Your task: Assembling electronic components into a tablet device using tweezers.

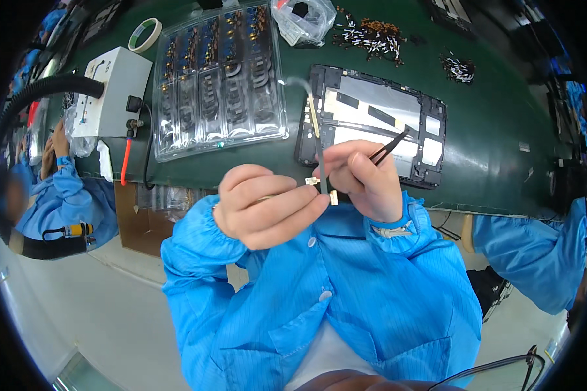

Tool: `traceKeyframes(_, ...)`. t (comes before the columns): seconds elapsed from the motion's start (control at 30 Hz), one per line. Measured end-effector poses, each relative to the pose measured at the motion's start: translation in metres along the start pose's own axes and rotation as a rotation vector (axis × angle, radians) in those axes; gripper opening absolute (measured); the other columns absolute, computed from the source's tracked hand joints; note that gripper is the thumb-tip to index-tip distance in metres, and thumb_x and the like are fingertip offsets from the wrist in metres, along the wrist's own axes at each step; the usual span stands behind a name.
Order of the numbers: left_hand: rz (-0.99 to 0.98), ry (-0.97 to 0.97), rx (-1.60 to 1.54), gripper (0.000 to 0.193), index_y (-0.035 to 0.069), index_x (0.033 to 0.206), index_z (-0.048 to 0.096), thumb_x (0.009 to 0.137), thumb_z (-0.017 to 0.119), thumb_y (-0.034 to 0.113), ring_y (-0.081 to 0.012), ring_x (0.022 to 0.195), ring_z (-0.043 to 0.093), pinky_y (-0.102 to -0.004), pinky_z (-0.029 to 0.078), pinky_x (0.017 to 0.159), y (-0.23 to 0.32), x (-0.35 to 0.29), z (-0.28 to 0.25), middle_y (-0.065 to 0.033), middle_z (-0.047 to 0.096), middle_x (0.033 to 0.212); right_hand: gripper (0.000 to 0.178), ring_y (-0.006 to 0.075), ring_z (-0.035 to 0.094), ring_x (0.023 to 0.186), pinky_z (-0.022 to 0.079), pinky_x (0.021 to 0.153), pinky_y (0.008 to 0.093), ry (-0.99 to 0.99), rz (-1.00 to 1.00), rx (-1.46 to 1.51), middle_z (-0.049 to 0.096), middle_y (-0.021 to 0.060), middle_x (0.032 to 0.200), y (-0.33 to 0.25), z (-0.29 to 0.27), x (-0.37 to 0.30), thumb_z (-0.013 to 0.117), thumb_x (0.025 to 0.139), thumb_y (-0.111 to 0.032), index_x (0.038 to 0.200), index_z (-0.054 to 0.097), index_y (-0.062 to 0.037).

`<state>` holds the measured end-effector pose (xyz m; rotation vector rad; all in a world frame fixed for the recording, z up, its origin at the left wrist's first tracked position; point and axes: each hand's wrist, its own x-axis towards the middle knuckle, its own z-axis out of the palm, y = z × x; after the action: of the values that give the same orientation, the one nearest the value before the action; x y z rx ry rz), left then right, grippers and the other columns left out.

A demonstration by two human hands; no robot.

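My left hand is closed on the lower end of a long, thin grey flex cable, whose small gold connector ends poke out by the fingertips. The cable rises from there and curls over at its top. Close against it is my right hand, closed around black tweezers that point up and to the right. Whether its fingertips also pinch the cable I cannot tell. Behind both hands an opened tablet housing lies on the green table, with a silver inner plate and dark strips across it.
Left of the housing sits a clear plastic tray of small parts. Beyond are a tape roll, a white control box with a black hose, a plastic bag and piles of tiny parts. Blue-sleeved people work on both sides.
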<state>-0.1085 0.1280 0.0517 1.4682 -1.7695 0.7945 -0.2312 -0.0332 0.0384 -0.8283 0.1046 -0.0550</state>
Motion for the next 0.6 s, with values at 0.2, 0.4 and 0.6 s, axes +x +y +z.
traceKeyframes(0.2, 0.046, 0.021, -0.062, 0.026, 0.014, 0.091, 0.068, 0.066, 0.065, 0.013, -0.0119, 0.078, 0.056, -0.0254, 0.042, 0.062, 0.01, -0.011, 0.025, 0.0032, 0.063, 0.096, 0.021, 0.0078, 0.055, 0.064, 0.038, 0.051, 0.0202, 0.377, 0.092, -0.147, 0.066, 0.0124, 0.082, -0.004, 0.011, 0.0, 0.059, 0.085, -0.008, 0.101, 0.062, 0.0048)
traceKeyframes(0.4, -0.197, 0.094, -0.255, 0.026, 0.009, 0.094, 0.067, 0.068, 0.069, 0.01, -0.0189, 0.078, 0.061, -0.0292, 0.046, 0.063, 0.014, 0.01, 0.032, -0.0032, 0.064, 0.091, 0.014, 0.012, 0.063, 0.08, 0.051, 0.073, 0.0254, 0.358, -0.275, -0.678, 0.069, 0.0085, 0.087, 0.008, -0.002, -0.011, 0.064, 0.084, -0.008, 0.093, 0.068, 0.0017)
traceKeyframes(0.6, -0.47, -0.104, -0.159, 0.025, 0.004, 0.094, 0.066, 0.069, 0.071, 0.008, -0.0248, 0.077, 0.062, -0.0339, 0.048, 0.066, 0.023, 0.023, 0.02, -0.0076, 0.064, 0.089, 0.019, 0.0215, 0.066, 0.072, 0.051, 0.062, 0.0305, 0.283, -0.315, -1.103, 0.065, 0.0149, 0.084, 0.0, 0.011, -0.02, 0.063, 0.082, -0.005, 0.1, 0.064, 0.0014)
